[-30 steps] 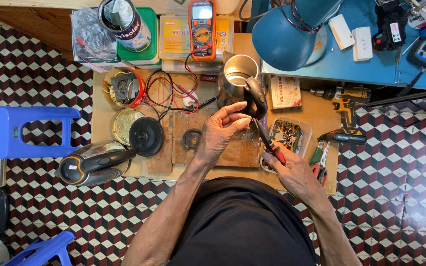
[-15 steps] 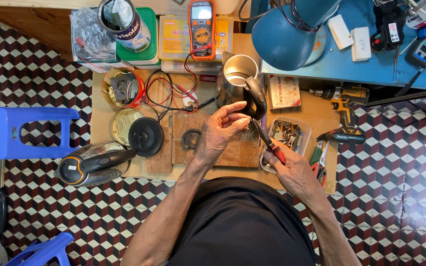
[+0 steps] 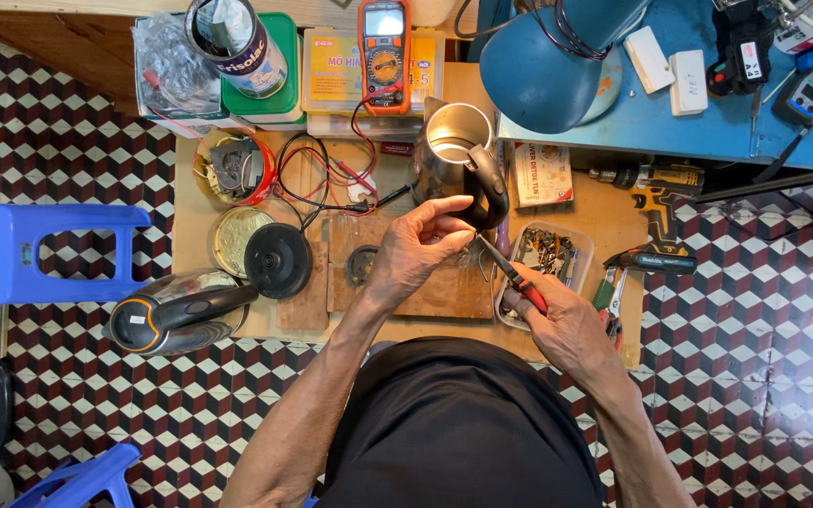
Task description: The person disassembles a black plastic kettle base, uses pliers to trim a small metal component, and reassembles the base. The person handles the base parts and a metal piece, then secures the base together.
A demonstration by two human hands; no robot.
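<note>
My left hand (image 3: 418, 246) is raised over a wooden board (image 3: 425, 282), its fingertips pinched on something too small to make out. My right hand (image 3: 562, 325) grips red-handled pliers (image 3: 512, 275), whose tip points up-left to the left fingertips. Just behind stands an open steel kettle (image 3: 458, 155) with a black handle. A round black kettle base (image 3: 278, 260) lies left of the board.
A second kettle (image 3: 176, 315) lies on its side at the front left. An orange multimeter (image 3: 384, 52) with red and black leads, a red tub (image 3: 232, 167), a clear tray of small parts (image 3: 546, 259), a drill (image 3: 651, 188), a blue lamp (image 3: 548, 66) and a blue stool (image 3: 39, 254) surround the low table.
Both hands have stayed almost still; the pliers' tip remains at the left fingertips.
</note>
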